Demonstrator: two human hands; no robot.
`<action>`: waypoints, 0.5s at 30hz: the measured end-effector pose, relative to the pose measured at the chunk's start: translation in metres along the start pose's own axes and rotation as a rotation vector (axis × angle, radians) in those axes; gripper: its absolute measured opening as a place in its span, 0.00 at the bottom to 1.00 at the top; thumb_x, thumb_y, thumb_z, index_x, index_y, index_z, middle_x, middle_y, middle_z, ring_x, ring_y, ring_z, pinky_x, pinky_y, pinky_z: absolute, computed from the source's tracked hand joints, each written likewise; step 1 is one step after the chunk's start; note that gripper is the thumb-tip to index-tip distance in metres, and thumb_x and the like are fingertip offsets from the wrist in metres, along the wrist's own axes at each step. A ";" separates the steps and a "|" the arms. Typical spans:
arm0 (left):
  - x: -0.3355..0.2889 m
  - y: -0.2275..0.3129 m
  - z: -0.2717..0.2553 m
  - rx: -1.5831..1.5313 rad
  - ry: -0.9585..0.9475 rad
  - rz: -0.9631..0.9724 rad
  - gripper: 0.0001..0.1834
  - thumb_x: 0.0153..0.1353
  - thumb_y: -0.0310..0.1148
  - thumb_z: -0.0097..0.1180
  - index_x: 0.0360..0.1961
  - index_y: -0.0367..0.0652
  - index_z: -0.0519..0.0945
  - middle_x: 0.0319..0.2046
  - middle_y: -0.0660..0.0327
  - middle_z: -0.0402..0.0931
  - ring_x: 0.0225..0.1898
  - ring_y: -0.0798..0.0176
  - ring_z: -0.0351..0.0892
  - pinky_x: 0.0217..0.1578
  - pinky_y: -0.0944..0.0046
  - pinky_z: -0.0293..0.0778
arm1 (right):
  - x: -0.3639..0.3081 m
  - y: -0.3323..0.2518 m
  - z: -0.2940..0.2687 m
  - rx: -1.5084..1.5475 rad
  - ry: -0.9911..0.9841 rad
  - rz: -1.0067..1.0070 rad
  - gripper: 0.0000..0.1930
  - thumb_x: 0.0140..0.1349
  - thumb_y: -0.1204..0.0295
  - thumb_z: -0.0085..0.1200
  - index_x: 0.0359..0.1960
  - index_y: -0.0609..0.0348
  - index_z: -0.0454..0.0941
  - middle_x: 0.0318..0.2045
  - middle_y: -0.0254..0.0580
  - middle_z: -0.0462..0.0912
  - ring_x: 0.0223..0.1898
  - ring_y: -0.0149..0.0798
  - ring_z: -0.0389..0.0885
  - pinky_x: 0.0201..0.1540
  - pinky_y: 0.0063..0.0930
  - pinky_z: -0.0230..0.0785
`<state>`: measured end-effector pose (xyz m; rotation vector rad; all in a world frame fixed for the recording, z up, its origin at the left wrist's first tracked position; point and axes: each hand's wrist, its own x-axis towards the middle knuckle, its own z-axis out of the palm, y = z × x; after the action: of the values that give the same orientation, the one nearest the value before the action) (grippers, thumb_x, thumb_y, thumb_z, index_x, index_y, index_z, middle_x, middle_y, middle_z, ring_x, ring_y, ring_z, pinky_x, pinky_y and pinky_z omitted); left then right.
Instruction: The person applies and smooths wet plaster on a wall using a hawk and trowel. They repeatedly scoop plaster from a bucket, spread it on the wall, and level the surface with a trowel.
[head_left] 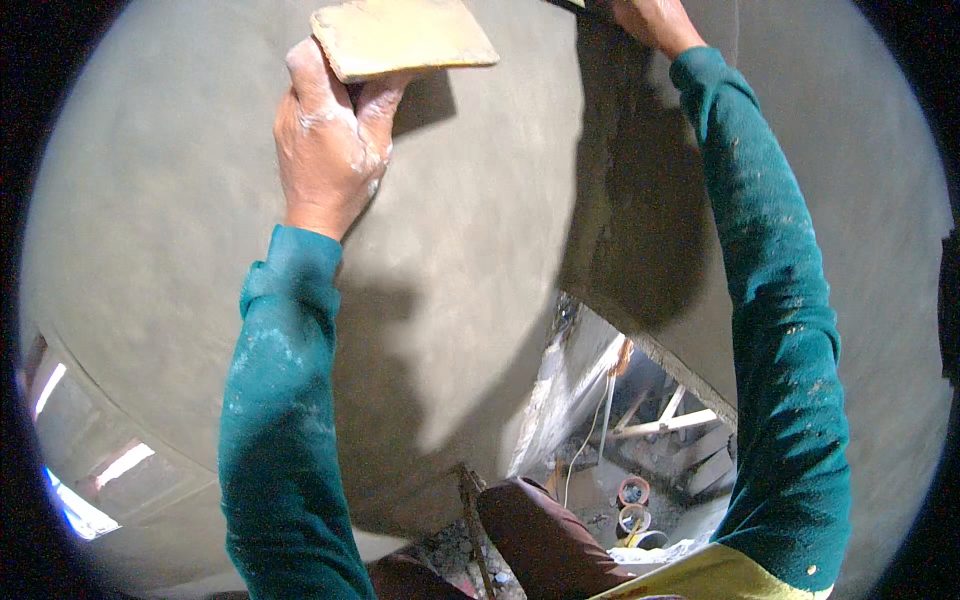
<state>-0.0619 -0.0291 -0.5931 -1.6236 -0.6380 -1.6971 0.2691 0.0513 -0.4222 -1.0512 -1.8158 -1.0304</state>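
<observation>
My left hand, dusted with white, is raised against a smooth grey plastered wall. Its thumb and fingers close round a flat, pale yellow rectangular sponge, which throws a shadow on the plaster. At the upper edge of the head view my right hand is cut off, its fingers mostly out of sight. A dark edge beside it shows too little to name. Both forearms wear green sleeves marked with plaster.
Below, a triangular gap by the wall's rough edge opens onto a lower level with rubble, pale timber and several buckets. My brown-clad knee is near the gap. Light enters through openings at lower left.
</observation>
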 end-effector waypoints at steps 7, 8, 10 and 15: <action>-0.003 -0.003 0.007 -0.103 0.013 0.000 0.29 0.65 0.42 0.68 0.58 0.43 0.66 0.44 0.50 0.82 0.45 0.45 0.84 0.46 0.50 0.80 | -0.025 0.016 0.012 -0.060 0.123 -0.269 0.08 0.65 0.70 0.57 0.37 0.61 0.74 0.37 0.55 0.79 0.40 0.61 0.80 0.45 0.49 0.75; -0.004 -0.002 0.007 -0.091 0.013 -0.006 0.29 0.65 0.42 0.68 0.58 0.43 0.66 0.44 0.50 0.82 0.46 0.45 0.84 0.46 0.50 0.81 | -0.030 0.008 0.012 -0.078 0.099 -0.229 0.06 0.66 0.72 0.55 0.39 0.61 0.77 0.38 0.56 0.80 0.41 0.60 0.81 0.44 0.49 0.74; -0.003 0.002 0.010 -0.083 0.017 -0.019 0.29 0.65 0.42 0.68 0.58 0.43 0.66 0.45 0.50 0.82 0.46 0.46 0.84 0.46 0.50 0.81 | -0.043 0.036 0.032 -0.133 0.155 -0.297 0.15 0.68 0.68 0.58 0.52 0.61 0.76 0.47 0.54 0.81 0.48 0.59 0.82 0.51 0.46 0.76; -0.006 -0.006 0.008 -0.088 0.019 -0.026 0.29 0.65 0.41 0.68 0.58 0.44 0.66 0.46 0.51 0.83 0.47 0.47 0.85 0.47 0.51 0.81 | -0.080 0.008 0.043 -0.074 0.179 -0.358 0.17 0.69 0.67 0.58 0.56 0.61 0.77 0.50 0.56 0.80 0.53 0.61 0.80 0.55 0.47 0.77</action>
<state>-0.0617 -0.0181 -0.5974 -1.6641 -0.5845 -1.7798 0.2953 0.0707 -0.5072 -0.6620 -1.8670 -1.3666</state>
